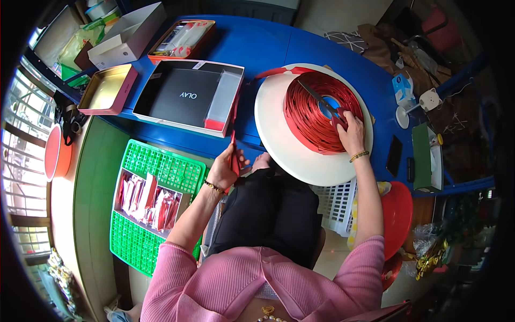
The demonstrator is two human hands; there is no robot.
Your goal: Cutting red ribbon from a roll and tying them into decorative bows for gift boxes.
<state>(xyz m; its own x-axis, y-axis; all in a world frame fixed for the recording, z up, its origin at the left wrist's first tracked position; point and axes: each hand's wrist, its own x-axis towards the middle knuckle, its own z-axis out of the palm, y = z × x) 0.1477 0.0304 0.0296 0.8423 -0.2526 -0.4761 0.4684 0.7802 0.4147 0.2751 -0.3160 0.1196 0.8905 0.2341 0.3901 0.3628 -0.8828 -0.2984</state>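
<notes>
Red-handled scissors are gripped in my right hand, their dark blades pointing to the far left across a big reel. The reel is a wide white disc with a thick coil of shiny red ribbon wound round a blue core. A loose red end trails off the reel's far left side. My left hand is closed around red ribbon, near the table's front edge. A thin red strip rises from that hand along the side of a shallow black-and-white box.
A green plastic crate at the left carries a carton of red packets. On the blue table are an orange tray, a pink-sided gold box and a black phone. A red stool stands at the right.
</notes>
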